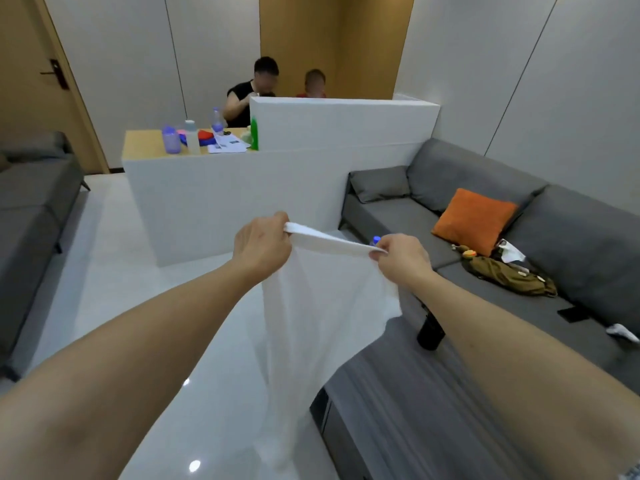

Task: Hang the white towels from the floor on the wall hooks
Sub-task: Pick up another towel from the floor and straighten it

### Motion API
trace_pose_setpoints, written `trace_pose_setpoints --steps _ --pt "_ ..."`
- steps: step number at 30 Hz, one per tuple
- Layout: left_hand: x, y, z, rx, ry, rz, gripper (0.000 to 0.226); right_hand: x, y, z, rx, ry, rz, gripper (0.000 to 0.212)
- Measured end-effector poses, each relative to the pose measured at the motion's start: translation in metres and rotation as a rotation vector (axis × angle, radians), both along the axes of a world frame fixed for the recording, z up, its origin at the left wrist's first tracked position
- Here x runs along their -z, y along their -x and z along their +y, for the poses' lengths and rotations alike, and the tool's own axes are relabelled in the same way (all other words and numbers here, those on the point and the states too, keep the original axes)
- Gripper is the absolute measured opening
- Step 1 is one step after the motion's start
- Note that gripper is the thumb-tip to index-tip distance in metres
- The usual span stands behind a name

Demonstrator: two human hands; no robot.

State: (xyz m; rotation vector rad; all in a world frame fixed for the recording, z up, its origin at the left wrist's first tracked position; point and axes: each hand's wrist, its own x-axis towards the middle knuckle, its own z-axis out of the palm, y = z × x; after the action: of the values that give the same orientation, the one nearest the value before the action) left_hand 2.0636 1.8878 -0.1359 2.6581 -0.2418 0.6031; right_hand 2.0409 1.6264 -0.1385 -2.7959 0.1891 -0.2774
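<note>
So we've got one white towel (322, 306) up off the floor (145, 341) and stretched out in front of us. Our left hand (261, 245) pinches one top corner, our right hand (403, 259) pinches the other, fingers curled tight on the hem, so the top edge runs taut between them and the rest hangs straight down at about 6 o'clock from our hands. Makes sense to hold it this way: spread by the corners it drops flat without bunching, and we'd guess it's easier to find a spot to loop over a hook.

Thing is, no wall hooks anywhere in view right now, so we probably need to turn before anything gets hung. Can't spot any other towels on the floor either.

Around us: a grey sofa (485, 216) at 3 o'clock with an orange cushion (474, 220) and an olive bag (509, 277) on it, a dark bottle (430, 332) just under our right forearm. At 12 o'clock there's a white partition (242, 195) with a tabletop (145, 143) carrying bottles and papers, and two people sitting behind it.
</note>
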Motion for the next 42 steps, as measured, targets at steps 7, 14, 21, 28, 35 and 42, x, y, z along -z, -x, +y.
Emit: trace_pose_setpoints --steps 7,14,21,28,35,42 --pt "-0.073 -0.09 -0.026 -0.137 0.003 -0.139 0.014 -0.06 -0.103 -0.036 -0.041 -0.004 -0.328 0.017" --pt "-0.054 -0.092 -0.077 -0.198 0.004 -0.196 0.017 -0.043 -0.115 -0.107 -0.066 -0.013 -0.491 0.028" --pt "0.016 -0.019 -0.16 -0.389 -0.017 -0.115 0.015 0.013 -0.101 -0.199 -0.332 -0.066 -0.397 0.017" --pt "0.041 0.058 -0.242 -0.484 -0.092 -0.039 0.015 0.031 -0.073 -0.287 -0.42 -0.114 -0.288 0.021" --pt "0.01 0.081 -0.287 -0.564 -0.14 -0.04 0.014 0.009 -0.05 -0.33 -0.413 -0.151 -0.359 0.02" --pt "-0.032 0.106 -0.308 -0.547 -0.153 -0.118 0.015 -0.022 -0.018 -0.355 -0.384 -0.12 -0.445 0.019"
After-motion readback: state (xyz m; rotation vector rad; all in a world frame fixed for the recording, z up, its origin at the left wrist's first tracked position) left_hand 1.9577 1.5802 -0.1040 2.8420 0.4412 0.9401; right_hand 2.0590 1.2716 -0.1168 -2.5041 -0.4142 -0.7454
